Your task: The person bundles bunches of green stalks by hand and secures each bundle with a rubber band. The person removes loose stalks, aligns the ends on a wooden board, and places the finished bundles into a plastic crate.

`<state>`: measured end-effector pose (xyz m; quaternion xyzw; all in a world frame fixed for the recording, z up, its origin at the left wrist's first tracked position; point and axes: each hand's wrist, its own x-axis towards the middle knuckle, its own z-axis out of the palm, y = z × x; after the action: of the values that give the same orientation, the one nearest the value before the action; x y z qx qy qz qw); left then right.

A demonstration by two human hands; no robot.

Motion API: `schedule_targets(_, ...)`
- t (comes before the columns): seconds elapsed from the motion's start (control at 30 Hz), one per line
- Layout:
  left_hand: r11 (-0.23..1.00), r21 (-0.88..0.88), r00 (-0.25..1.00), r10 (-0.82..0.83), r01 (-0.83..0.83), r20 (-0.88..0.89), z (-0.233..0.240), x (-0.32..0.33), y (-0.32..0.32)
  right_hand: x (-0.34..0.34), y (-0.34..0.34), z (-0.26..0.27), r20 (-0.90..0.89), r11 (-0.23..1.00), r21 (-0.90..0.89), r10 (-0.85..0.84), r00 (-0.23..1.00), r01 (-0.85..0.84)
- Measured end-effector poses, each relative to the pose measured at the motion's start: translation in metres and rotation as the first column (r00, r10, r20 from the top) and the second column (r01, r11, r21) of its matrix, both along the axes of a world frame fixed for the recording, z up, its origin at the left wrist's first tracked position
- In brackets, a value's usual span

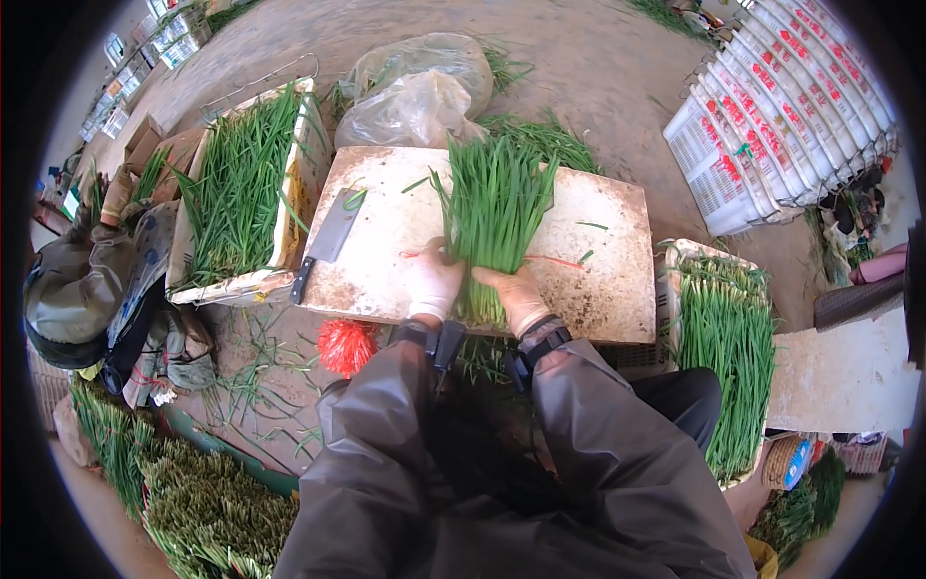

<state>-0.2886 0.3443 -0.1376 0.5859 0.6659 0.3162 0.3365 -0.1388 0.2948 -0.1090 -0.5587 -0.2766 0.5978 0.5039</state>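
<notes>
A thick bunch of green garlic chives (498, 206) lies on the worn white board (608, 253), leaf tips pointing away from me and pale stems towards me. My left hand (436, 281), in a whitish glove, grips the stems from the left side. From the right, my right hand (515, 293) in a tan glove holds the same stems, its thumb across them. An orange-red tie strip (555, 262) sticks out to the right of the bunch, with a short piece visible by my left hand. The cleaver (340, 228) rests at the board's left side, black handle towards me.
White crates of chives stand left (288, 217) and right (674, 318) of the board. A bundle of red strips (347, 347) hangs at its front edge. Beyond are clear plastic bags (419, 94) and stacked white crates (774, 123). Another person (83, 282) sits at left.
</notes>
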Motion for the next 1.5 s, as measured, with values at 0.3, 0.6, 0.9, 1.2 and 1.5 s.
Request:
schedule_targets(0.3,0.971,-0.211,0.789,0.213,-0.108,0.577,-0.018,-0.012,0.006,-0.001,0.005,-0.012,0.053,0.998,0.058,-0.01,0.999,0.007)
schedule_targets(0.6,0.884,-0.455,0.464,0.448,-0.103,0.764,0.001,-0.019,-0.006,-0.032,0.014,0.017,0.7,0.984,-0.18,0.124,0.704,0.006)
schedule_targets(0.9,0.916,-0.327,0.309,0.388,-0.232,0.868,0.059,-0.029,-0.039,-0.058,0.022,0.024,0.83,0.94,-0.339,0.28,0.483,0.036)
schedule_targets(1.2,0.668,-0.524,-0.096,0.566,-0.528,0.819,0.063,-0.116,-0.011,-0.045,0.017,0.029,0.762,0.958,-0.276,0.268,0.589,-0.079)
schedule_targets(1.5,0.914,-0.402,0.493,0.322,0.062,0.808,0.021,-0.028,-0.024,0.002,0.035,0.031,0.441,0.918,-0.371,0.307,0.843,-0.141)
